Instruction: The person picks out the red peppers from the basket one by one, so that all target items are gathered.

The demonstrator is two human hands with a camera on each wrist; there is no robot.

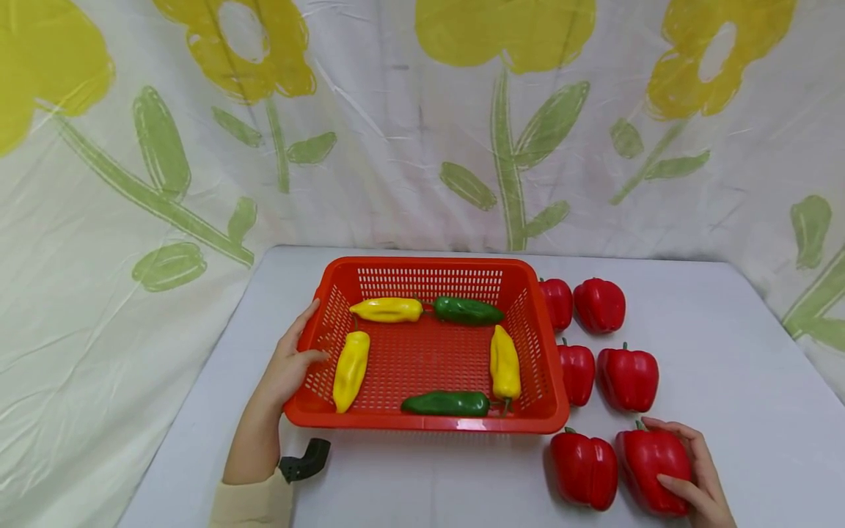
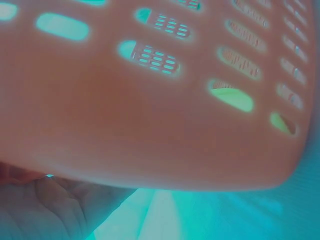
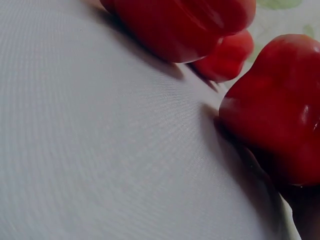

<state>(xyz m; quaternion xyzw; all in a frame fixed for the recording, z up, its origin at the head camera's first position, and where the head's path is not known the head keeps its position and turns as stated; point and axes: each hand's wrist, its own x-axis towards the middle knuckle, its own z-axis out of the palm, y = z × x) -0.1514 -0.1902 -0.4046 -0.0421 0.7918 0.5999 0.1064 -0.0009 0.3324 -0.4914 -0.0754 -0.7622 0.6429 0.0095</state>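
My left hand [image 1: 291, 367] grips the left rim of a red plastic basket [image 1: 422, 422], thumb over the inner side. Inside the basket, yellow peppers [image 1: 352, 372] and long green peppers [image 1: 445, 403] lie along the walls. In the left wrist view the perforated basket wall [image 2: 125, 130] fills most of the picture, with part of the palm below it. At the front right, my right hand [image 1: 701, 469] holds a red bell pepper [image 1: 653, 466] between thumb and fingers. That bell pepper [image 3: 280, 110] is at the right edge of the right wrist view, close over the table.
More red bell peppers [image 1: 628, 378] stand in two columns right of the basket; the basket's right rim overlaps some in the head view. Another [image 1: 584, 469] sits just left of the held one. A white-covered table [image 1: 746, 352] lies beneath, with a flowered curtain [image 1: 383, 147] behind.
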